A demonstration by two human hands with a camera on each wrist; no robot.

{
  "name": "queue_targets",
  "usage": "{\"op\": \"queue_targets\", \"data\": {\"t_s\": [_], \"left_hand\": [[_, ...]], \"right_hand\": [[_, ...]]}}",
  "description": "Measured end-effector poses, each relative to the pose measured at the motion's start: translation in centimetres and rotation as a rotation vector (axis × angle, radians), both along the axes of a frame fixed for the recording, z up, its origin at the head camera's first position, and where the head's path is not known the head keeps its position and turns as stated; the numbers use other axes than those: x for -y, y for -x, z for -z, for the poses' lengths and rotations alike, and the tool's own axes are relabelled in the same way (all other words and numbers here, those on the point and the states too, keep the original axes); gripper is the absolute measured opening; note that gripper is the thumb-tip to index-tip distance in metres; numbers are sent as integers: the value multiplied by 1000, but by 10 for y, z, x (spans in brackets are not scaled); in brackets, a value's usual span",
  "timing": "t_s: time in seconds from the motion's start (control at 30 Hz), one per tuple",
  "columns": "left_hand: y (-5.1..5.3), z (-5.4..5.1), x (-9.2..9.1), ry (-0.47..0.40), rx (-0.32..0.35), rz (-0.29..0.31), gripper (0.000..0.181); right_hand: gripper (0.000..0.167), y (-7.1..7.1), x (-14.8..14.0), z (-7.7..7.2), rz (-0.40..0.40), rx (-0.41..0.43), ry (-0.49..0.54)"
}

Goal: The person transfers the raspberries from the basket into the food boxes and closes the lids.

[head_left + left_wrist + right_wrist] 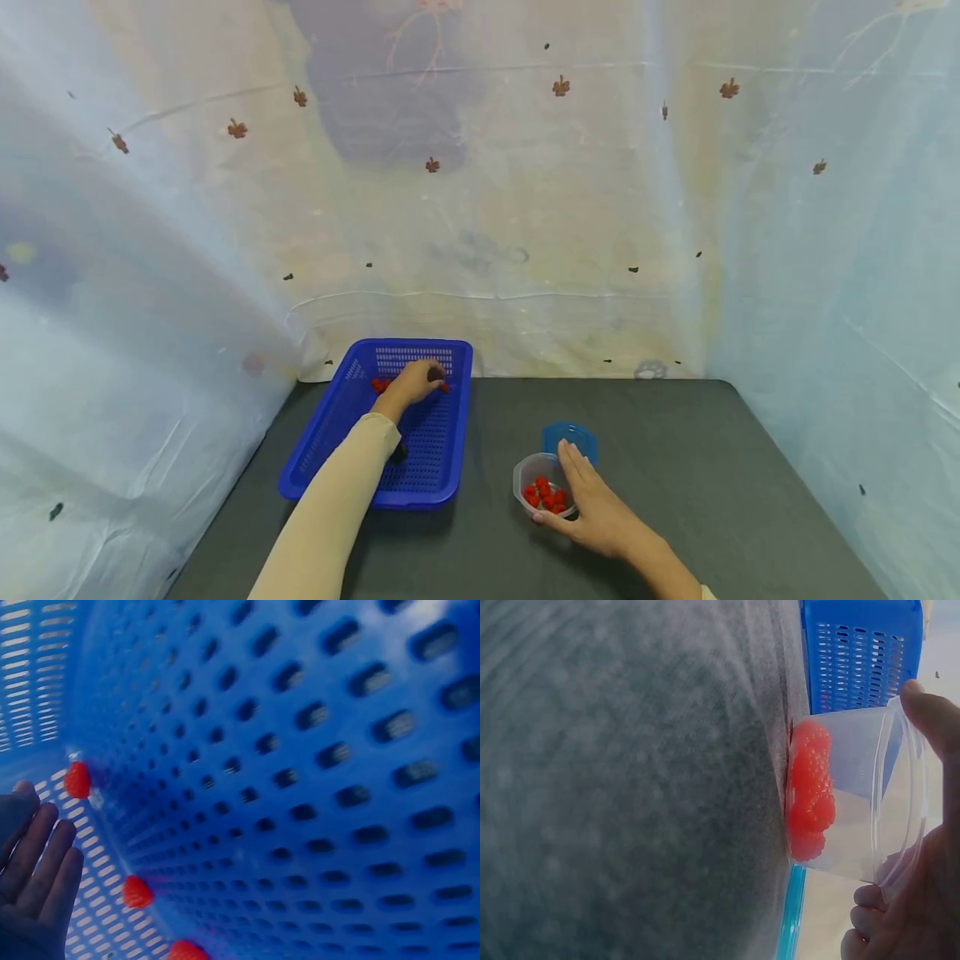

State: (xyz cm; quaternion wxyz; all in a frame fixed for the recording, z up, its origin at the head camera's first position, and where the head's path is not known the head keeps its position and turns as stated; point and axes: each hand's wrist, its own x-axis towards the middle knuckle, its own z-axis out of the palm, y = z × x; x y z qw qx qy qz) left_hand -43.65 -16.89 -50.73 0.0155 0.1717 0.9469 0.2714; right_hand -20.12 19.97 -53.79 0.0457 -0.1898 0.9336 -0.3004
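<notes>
My left hand (417,383) is inside the far part of a blue perforated basket (467,400). In the left wrist view its fingers (46,877) look fairly straight, with a small red strawberry-like piece (77,780) just beyond them. Two more such pieces lie along the basket's edge in that view. I see nothing held in this hand. My right hand (596,508) grips the rim of a clear plastic container (855,847), its thumb on one side and its fingers on the other. Several red strawberry-like pieces (810,791) lie at the container's bottom.
Just behind the container, a blue lid (581,435) lies on the dark grey table (712,467). A dark object (399,454) in the basket is partly covered by my left forearm. Patterned sheeting (510,208) surrounds the table's back and sides.
</notes>
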Motion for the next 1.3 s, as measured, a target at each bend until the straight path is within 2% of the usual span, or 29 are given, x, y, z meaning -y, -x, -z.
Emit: {"op": "queue_targets", "data": {"t_s": [0.13, 0.47, 0.8, 1.07, 1.3], "left_hand": [[4, 7, 2, 5, 8, -1, 20], [8, 18, 5, 36, 1, 71, 30], [7, 18, 5, 108, 20, 79, 34], [3, 16, 4, 113, 0, 73, 27], [1, 15, 4, 109, 41, 54, 26]], "right_hand": [[120, 1, 1, 0, -2, 3, -4], [120, 2, -1, 2, -4, -4, -16], [120, 2, 0, 2, 4, 2, -3], [120, 2, -1, 1, 8, 3, 6], [120, 2, 0, 3, 10, 6, -1]]}}
